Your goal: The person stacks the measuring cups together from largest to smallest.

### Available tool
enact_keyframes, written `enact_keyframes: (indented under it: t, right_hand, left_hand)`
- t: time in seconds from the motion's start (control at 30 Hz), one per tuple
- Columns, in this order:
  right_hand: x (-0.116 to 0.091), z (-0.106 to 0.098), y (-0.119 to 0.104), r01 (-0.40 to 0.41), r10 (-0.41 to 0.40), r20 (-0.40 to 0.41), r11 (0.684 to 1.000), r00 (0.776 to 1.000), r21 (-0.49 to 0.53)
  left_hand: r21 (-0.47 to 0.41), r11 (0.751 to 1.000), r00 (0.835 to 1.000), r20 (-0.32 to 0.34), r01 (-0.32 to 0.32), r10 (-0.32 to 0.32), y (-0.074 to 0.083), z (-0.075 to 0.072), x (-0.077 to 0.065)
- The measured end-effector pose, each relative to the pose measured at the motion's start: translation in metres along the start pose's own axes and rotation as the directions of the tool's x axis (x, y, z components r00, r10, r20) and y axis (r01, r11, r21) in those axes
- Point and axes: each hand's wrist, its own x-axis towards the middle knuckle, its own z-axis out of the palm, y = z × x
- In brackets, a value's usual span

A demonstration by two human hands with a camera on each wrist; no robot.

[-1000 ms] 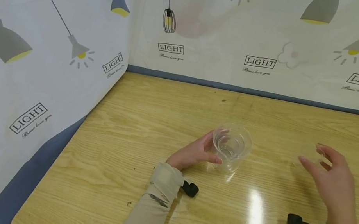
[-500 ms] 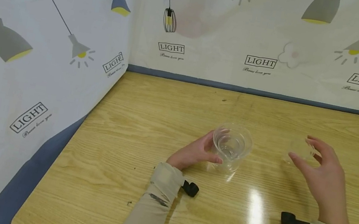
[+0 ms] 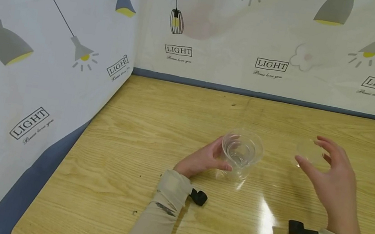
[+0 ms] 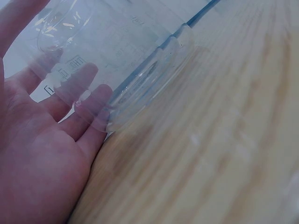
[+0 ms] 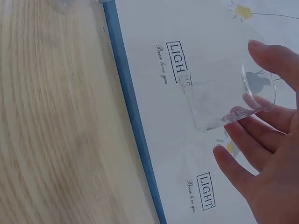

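A wide clear plastic cup [image 3: 246,153] stands on the table, left of centre between the hands in the head view. My left hand [image 3: 207,157] holds its left side, thumb in front and fingers behind. In the left wrist view, the fingers show through the cup's clear wall [image 4: 126,51]. Rings show inside its rim; whether something is nested in it I cannot tell. Off to the right, my right hand [image 3: 335,181] grips a smaller clear cup [image 3: 305,149] above the table. The right wrist view shows this small cup [image 5: 205,105] lying sideways between thumb and fingers.
Both cups rest on or over a wooden table [image 3: 155,128]. A pale cloth with printed lamps [image 3: 221,23] hangs behind it, and another [image 3: 10,87] on the left. Black straps [image 3: 199,197] stick out from both sleeves.
The right hand has moved left and slightly away from the body, bringing the small cup closer to the wide one. The left hand and the wide cup have stayed in place.
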Motion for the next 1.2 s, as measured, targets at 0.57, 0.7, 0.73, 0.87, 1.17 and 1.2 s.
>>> enact_keyframes:
  t: [0.57, 0.7, 0.73, 0.87, 1.17, 1.2]
  right_hand:
    - [-0.003, 0.003, -0.021, 0.07, -0.07, -0.02, 0.997, 0.997, -0.034]
    - [-0.004, 0.005, -0.025, 0.075, -0.076, -0.026, 0.997, 0.997, -0.031]
    - [-0.004, 0.005, -0.026, 0.077, -0.078, -0.028, 0.996, 0.997, -0.034]
    - [-0.005, 0.007, -0.029, 0.093, -0.095, -0.039, 0.995, 0.995, -0.037]
    - [-0.006, 0.007, -0.035, 0.134, -0.136, -0.069, 0.99, 0.988, -0.038]
    - [-0.006, 0.007, -0.037, 0.136, -0.139, -0.071, 0.99, 0.988, -0.037]
  left_hand:
    - [0.004, 1.0, 1.0, 0.003, 0.005, -0.005, -0.002, -0.001, 0.0]
    - [-0.001, 1.0, 1.0, 0.009, 0.003, -0.003, -0.003, 0.0, 0.0]
    - [-0.003, 1.0, 1.0, 0.009, 0.003, -0.003, -0.003, 0.0, 0.0]
    - [-0.001, 1.0, 1.0, 0.008, 0.005, -0.005, -0.004, -0.001, 0.0]
    - [0.009, 1.0, 1.0, 0.005, 0.008, -0.008, -0.002, -0.001, 0.0]
    - [0.009, 1.0, 1.0, 0.006, 0.007, -0.007, -0.002, -0.001, 0.0]
